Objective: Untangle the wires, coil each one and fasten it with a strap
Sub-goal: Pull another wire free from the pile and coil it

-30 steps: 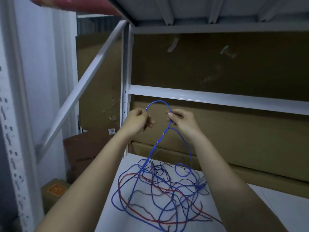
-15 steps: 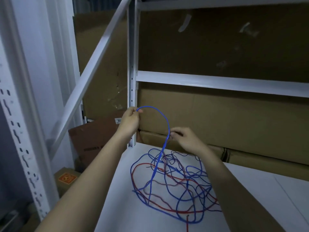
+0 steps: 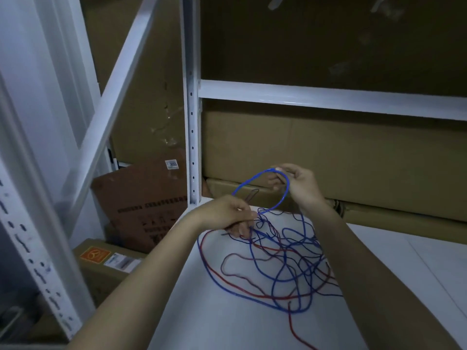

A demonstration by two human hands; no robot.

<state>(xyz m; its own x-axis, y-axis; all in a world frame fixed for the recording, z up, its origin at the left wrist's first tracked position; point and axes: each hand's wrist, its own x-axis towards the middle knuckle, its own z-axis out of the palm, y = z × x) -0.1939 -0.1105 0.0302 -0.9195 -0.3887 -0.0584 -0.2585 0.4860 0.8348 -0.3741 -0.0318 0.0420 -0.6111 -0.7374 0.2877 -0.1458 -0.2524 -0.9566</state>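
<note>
A tangle of wires lies on the white shelf board [image 3: 252,324]: a blue wire [image 3: 278,271], a red wire [image 3: 252,294] and a thin dark wire [image 3: 230,261] cross each other many times. From the pile a length of blue wire rises in an arch [image 3: 252,179] between my hands. My left hand [image 3: 227,215] pinches the blue wire low, just above the pile's far left edge. My right hand [image 3: 300,185] pinches the arch's upper right end, higher and farther back. A small dark loop [image 3: 251,194] pokes up behind my left hand.
A white metal rack post [image 3: 192,109] and crossbeam [image 3: 328,99] stand right behind my hands, with large cardboard boxes [image 3: 328,152] behind the beam. A diagonal brace [image 3: 113,92] runs at the left. More boxes [image 3: 144,198] sit on the floor left of the shelf.
My left hand has dropped from high on the arch down to the pile. My right hand has risen to the arch's top right. The view has tilted down.
</note>
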